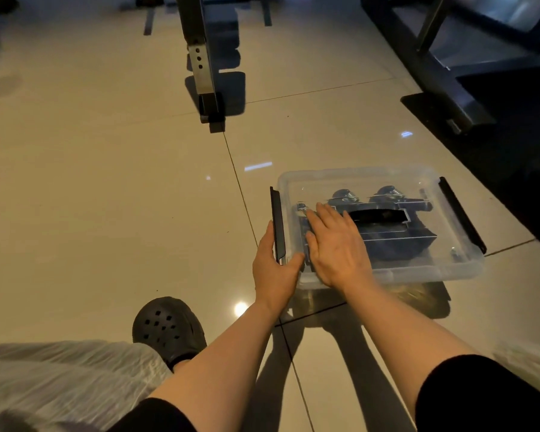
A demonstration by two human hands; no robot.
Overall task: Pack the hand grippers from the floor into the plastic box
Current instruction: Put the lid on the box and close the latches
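Nearest: black clog (168, 328) planted on tile floor (106, 198), pale trouser leg beside it. Left hand (273, 266) curled round the raised black latch (278, 226) at the plastic box's (449, 263) near-left end, presumably to swing it closed. Right hand (334, 244) laid flat, fingers straight, pressing the clear lid (371, 179) down, likely to seat it. Hand grippers (384, 213) already inside, dark under the lid. Far latch (462, 213) not yet closed. None seen left on the floor.

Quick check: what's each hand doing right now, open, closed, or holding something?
Left hand: grips the black latch on the left side of the plastic box.
Right hand: open, fingers straight, pressing flat on the lid.
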